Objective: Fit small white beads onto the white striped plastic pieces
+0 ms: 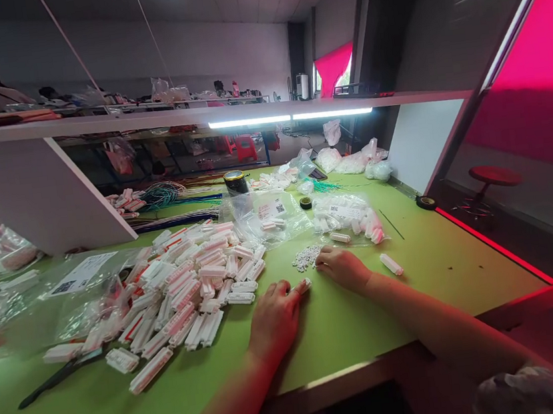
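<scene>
My left hand rests low over the table, closed, with its thumb and fingers around one end of a white plastic connector housing. To its right, my right hand reaches to the edge of a small heap of tiny white plastic pieces. Its fingers are drawn together at the heap; what is between them is too small to make out. A big pile of white connector housings lies left of my left hand. One loose housing lies to the right of my right hand.
Clear plastic bags with labels and a bag of housings lie behind the hands. Black tape rolls sit about the green table. Dark-handled scissors lie front left. A white shelf spans overhead.
</scene>
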Motion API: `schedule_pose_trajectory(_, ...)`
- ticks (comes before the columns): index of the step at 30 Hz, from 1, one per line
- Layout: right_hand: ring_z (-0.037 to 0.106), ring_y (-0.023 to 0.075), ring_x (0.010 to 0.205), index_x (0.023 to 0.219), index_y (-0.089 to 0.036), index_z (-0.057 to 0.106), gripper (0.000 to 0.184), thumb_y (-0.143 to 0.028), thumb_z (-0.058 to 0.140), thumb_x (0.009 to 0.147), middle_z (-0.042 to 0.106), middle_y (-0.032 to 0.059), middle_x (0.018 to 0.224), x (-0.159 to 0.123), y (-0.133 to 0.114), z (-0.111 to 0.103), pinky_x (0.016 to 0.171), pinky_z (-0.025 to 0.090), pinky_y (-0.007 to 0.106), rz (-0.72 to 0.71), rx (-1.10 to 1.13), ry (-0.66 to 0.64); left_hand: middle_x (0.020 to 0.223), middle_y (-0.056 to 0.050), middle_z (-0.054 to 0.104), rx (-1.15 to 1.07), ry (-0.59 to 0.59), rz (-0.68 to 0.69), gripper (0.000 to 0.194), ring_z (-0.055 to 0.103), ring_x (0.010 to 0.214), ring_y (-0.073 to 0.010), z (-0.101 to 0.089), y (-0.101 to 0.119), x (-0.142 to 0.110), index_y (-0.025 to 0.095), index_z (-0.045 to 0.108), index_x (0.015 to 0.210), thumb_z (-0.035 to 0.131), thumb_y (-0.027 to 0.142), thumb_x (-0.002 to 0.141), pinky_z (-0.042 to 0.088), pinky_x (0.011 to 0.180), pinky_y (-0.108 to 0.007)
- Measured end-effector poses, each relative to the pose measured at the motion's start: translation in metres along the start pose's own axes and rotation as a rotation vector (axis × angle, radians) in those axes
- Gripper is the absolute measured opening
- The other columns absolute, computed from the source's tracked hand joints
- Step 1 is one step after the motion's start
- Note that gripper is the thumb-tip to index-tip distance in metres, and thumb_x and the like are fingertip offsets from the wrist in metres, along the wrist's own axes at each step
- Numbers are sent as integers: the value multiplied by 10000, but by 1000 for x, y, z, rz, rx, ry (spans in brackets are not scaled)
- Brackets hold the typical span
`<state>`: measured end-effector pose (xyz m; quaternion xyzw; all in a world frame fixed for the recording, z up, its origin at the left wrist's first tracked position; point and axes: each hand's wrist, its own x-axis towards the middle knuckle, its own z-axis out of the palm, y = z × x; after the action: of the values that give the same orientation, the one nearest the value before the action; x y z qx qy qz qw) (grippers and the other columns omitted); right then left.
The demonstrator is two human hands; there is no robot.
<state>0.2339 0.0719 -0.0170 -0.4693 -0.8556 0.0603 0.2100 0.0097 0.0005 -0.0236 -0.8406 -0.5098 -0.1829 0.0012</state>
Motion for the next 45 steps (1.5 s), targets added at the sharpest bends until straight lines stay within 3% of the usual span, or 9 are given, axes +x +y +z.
schedule_pose_trajectory(7, 605, 177, 769, 912, -137, 687, 170, -146, 541, 1000, 677, 108, 968, 4, -11, 3, 666, 447, 273, 25, -247, -71, 1096, -94, 707, -38, 59, -43, 431, 633, 1019, -251, 3, -5, -2, 227, 574, 1434, 538, 316, 1013, 505, 895, -357)
schedule_pose_trajectory(12, 609, 171, 844, 926, -163, 645, 133, -133, 538, 999, 658, 70, 959, -3, -12, -3, 750, 461, 264, -5, 34, 58, 964, -62, 691, 12, 46, 23, 327, 631, 907, -230, 0, -2, -1, 316, 686, 1301, 532, 284, 1014, 504, 810, -335)
schedule_pose_trajectory(15, 605, 168, 893, 901, -184, 619, 135, -107, 548, 986, 644, 41, 930, -9, -19, -3, 810, 462, 265, -105, 235, 83, 955, -66, 687, 46, 75, 39, 297, 627, 894, -227, 1, -1, -1, 302, 719, 1243, 525, 277, 1019, 500, 796, -337)
schedule_pose_trajectory(18, 600, 166, 876, 902, -195, 614, 145, -107, 538, 988, 634, 33, 926, -13, -29, 1, 797, 457, 266, -150, 293, 63, 950, -65, 697, 46, 92, 33, 285, 637, 891, -231, 5, -1, -1, 267, 723, 1223, 519, 294, 1026, 505, 791, -343)
schedule_pose_trajectory(23, 601, 161, 853, 917, -201, 623, 148, -124, 528, 1001, 628, 34, 946, -14, -38, 5, 765, 444, 256, -148, 228, 22, 1032, -86, 721, 23, 110, -1, 338, 658, 953, -244, 9, -5, -1, 212, 654, 1322, 559, 302, 1010, 509, 826, -349)
schedule_pose_trajectory(33, 617, 152, 790, 865, -190, 663, 168, -113, 559, 972, 651, 41, 916, -14, -42, 5, 685, 425, 240, -160, 52, -3, 950, -78, 709, 11, 81, -25, 322, 657, 925, -240, 5, -2, 1, 219, 687, 1277, 526, 343, 1027, 492, 806, -339)
schedule_pose_trajectory(39, 656, 165, 860, 949, -201, 706, 87, -131, 661, 922, 699, 36, 933, -10, -23, 2, 773, 486, 260, -62, 358, 173, 905, -56, 685, 30, 58, 16, 326, 631, 873, -216, 1, -2, 0, 282, 670, 1315, 511, 316, 1033, 478, 774, -316)
schedule_pose_trajectory(45, 642, 184, 824, 871, -184, 707, 87, -150, 649, 927, 693, 48, 874, -4, 12, -4, 776, 491, 299, 58, 279, 256, 942, -69, 677, 162, 23, 80, 349, 619, 881, -227, 0, 4, -1, 307, 678, 1301, 498, 203, 1021, 482, 777, -339)
